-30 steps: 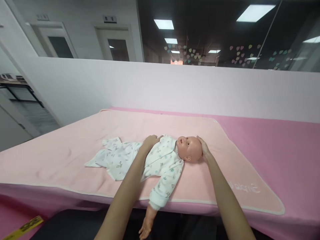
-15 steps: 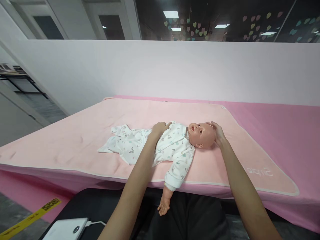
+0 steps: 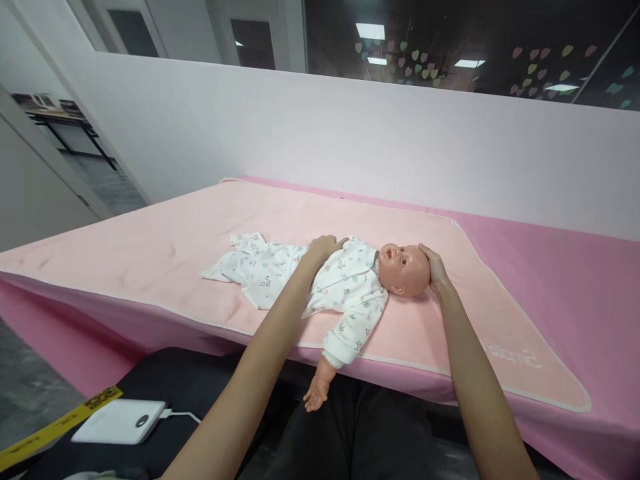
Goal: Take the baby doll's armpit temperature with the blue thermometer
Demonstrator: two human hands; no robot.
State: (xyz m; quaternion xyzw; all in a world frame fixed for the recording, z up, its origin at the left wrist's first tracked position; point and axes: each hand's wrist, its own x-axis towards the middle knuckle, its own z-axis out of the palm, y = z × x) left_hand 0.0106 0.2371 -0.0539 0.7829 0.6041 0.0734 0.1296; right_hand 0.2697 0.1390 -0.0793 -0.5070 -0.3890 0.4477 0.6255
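Baby doll (image 3: 350,283) lies on its back on the light pink blanket (image 3: 165,247), head to the right, legs to the left, near the blanket's front edge. Doll wears a white printed sleepsuit (image 3: 265,277); its near arm sticks out past the blanket's front edge, bare doll hand (image 3: 316,398) hanging over the person's dark lap.

Left hand (image 3: 323,248) rests palm down on the doll's chest, fingers spread flat over the sleepsuit, pressing not clasping. Right hand (image 3: 434,270) cups the top/back of the doll's head (image 3: 406,269), fingers curved round the crown, touching it, a loose open hold. Both forearms reach in from the bottom of the view.

Under the blanket a darker pink mattress cover (image 3: 575,267) shows to the doll's right and along the front side. White low wall (image 3: 350,140) runs behind the doll, dark glass with heart stickers (image 3: 545,57) above it.

Left of and below the doll, on the lap: white power bank (image 3: 120,421) with a cable (image 3: 183,415) plugged in. Yellow tape strip (image 3: 60,427) on the floor just left of it
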